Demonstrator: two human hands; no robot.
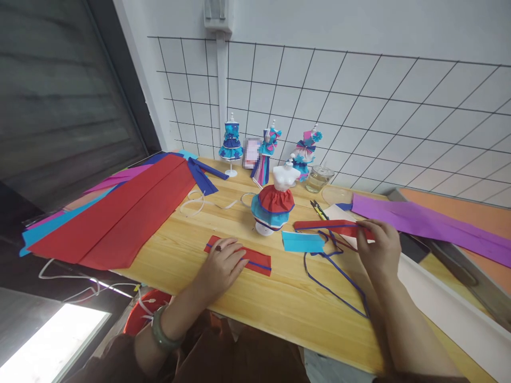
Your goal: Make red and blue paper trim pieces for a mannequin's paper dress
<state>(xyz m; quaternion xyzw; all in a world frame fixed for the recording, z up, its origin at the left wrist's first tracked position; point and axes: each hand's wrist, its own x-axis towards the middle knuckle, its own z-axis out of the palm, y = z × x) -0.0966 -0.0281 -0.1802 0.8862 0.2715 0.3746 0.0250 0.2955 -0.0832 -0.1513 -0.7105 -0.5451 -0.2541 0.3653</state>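
Observation:
My left hand (224, 266) lies with its fingers spread over a red piece with a blue stripe (259, 260) near the table's front. In my right hand (379, 242) is the right end of a long red strip with blue trim (323, 226), pinched between the fingers. A light blue piece (302, 242) rests just below that strip, beside loose dark blue ribbon (335, 293). Behind them stands a white mannequin (285, 177) wearing a red and light blue ruffled skirt (275, 205).
Three dressed mannequins (231, 141) and a glass (318, 179) stand along the back. Large red fabric (131, 213) covers the left side. Purple fabric (423, 221) lies at the right, near yellow-black scissors or cutters (318, 209). White elastic (194, 202) curls at left centre.

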